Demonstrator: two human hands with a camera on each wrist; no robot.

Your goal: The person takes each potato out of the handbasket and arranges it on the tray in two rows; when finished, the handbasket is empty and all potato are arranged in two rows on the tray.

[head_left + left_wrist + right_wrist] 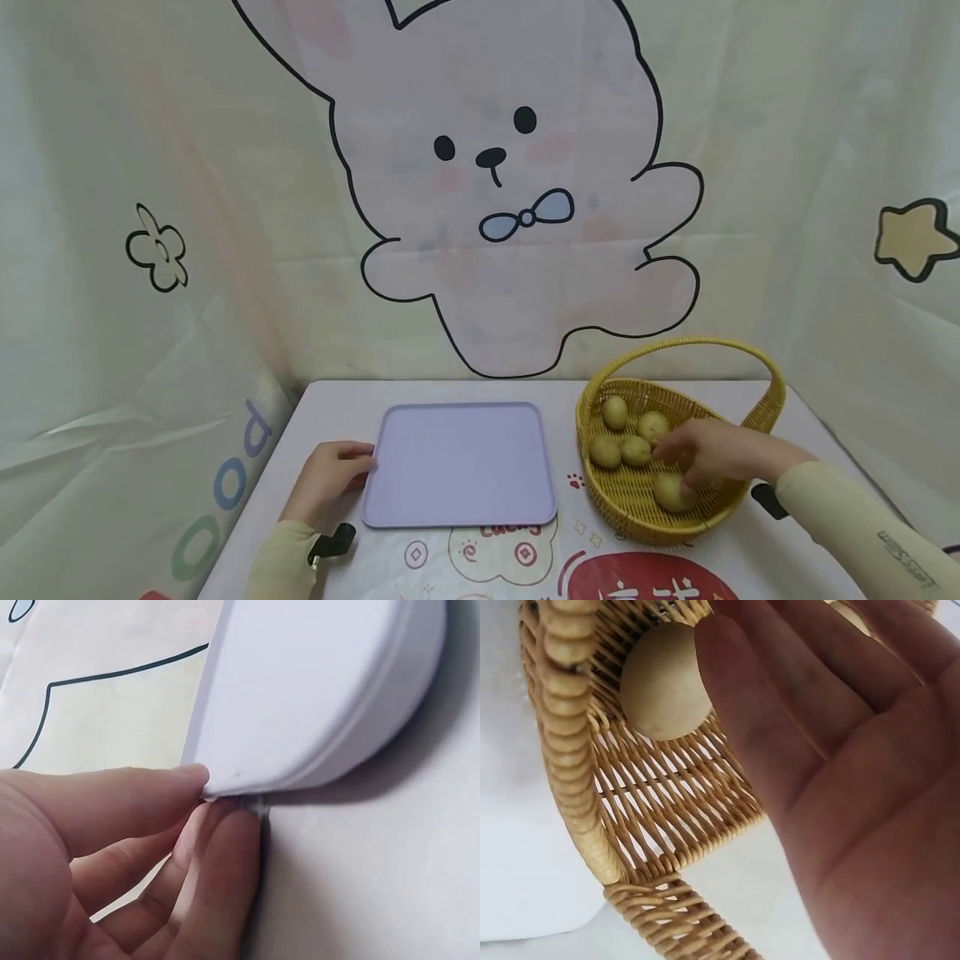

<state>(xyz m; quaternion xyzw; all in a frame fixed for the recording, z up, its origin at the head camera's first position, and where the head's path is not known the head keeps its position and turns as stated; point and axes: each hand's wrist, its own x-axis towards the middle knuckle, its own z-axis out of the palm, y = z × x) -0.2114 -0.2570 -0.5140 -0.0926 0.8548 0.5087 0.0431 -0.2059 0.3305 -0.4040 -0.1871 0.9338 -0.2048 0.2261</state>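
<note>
A lavender tray lies on the table, its long side facing me. My left hand is at its left edge; in the left wrist view the thumb and fingers pinch the tray's rim. On the right stands a yellow wicker basket with a tall arched handle, holding several potatoes. My right hand reaches inside, fingers spread among the potatoes, close by the front potato. In the right wrist view its fingers are extended, partly covering a potato.
A white table cover with printed drawings and a red patch lies under everything. Behind the table hangs a cloth backdrop printed with a large bear-like figure, and more cloth hangs at both sides. The basket handle arches over the potatoes.
</note>
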